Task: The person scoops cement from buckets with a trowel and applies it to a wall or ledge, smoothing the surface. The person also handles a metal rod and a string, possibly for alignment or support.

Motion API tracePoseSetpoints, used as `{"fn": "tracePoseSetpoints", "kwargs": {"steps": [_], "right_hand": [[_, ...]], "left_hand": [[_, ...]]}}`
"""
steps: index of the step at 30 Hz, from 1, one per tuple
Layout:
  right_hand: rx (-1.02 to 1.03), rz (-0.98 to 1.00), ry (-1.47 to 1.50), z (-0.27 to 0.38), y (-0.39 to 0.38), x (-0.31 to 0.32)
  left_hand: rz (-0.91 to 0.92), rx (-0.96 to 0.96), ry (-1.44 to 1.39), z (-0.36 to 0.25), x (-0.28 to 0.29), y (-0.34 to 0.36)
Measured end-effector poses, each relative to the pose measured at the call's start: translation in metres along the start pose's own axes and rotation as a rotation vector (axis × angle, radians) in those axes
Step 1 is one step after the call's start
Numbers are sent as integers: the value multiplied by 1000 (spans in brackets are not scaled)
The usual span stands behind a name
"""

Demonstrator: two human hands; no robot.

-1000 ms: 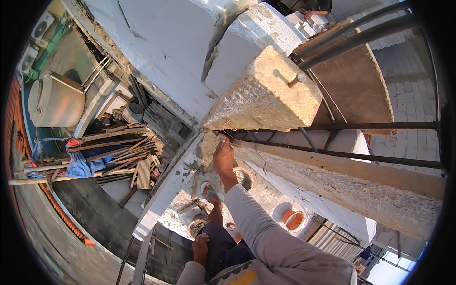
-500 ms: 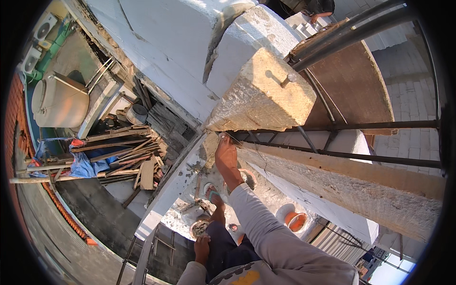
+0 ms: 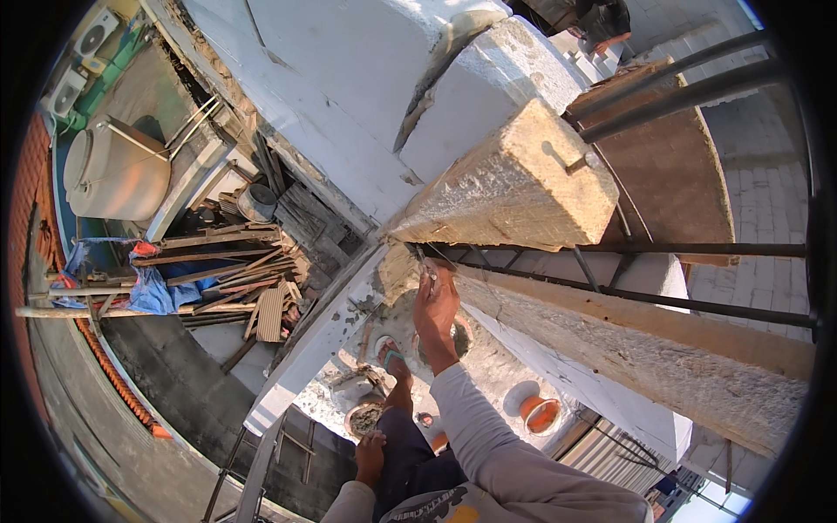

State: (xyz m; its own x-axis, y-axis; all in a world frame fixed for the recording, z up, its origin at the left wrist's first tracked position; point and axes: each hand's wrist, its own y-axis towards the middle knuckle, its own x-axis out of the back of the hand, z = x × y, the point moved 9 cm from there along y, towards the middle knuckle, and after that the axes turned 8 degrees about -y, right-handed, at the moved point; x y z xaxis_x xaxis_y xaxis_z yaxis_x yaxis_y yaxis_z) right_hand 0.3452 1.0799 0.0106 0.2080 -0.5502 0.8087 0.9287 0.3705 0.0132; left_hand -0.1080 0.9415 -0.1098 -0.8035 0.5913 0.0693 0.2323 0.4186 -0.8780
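Observation:
My right hand (image 3: 436, 309) is raised to the narrow gap between a thick timber block (image 3: 514, 187) and a long rough beam (image 3: 628, 336). Its fingers are pinched together at the near end of the gap, where a thin wire or string shows. What lies between the fingertips is too small to make out. A nail (image 3: 580, 163) sticks out of the timber's face. Dark steel bars (image 3: 697, 301) run along the gap. Low by my thigh, my left hand (image 3: 370, 458) rests loosely against dark trousers (image 3: 414, 475), with no object visible in it.
A white wall (image 3: 323, 87) rises beyond the timber. Below are a bucket of mortar (image 3: 364, 418), an orange pot (image 3: 540, 415) and my sandalled foot (image 3: 391, 353). Scrap wood (image 3: 227, 270) and a water tank (image 3: 118, 170) lie left. Another person (image 3: 606, 26) is at the top right.
My right hand has shifted slightly right and nearer along the gap, showing more of its back and fingers. The view has turned a little. My left hand stays by the thigh.

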Motion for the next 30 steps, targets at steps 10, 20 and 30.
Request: {"fn": "tracePoseSetpoints", "kwargs": {"steps": [10, 20, 30], "right_hand": [[-269, -12, 234, -14, -2, -50], [-153, -37, -13, -38, 14, -83], [-166, 38, 2, -31, 21, -74]], "left_hand": [[-55, 63, -118, 18, 17, -6], [-27, 54, -3, 9, 7, -4], [-18, 27, -12, -2, -5, -10]]}}
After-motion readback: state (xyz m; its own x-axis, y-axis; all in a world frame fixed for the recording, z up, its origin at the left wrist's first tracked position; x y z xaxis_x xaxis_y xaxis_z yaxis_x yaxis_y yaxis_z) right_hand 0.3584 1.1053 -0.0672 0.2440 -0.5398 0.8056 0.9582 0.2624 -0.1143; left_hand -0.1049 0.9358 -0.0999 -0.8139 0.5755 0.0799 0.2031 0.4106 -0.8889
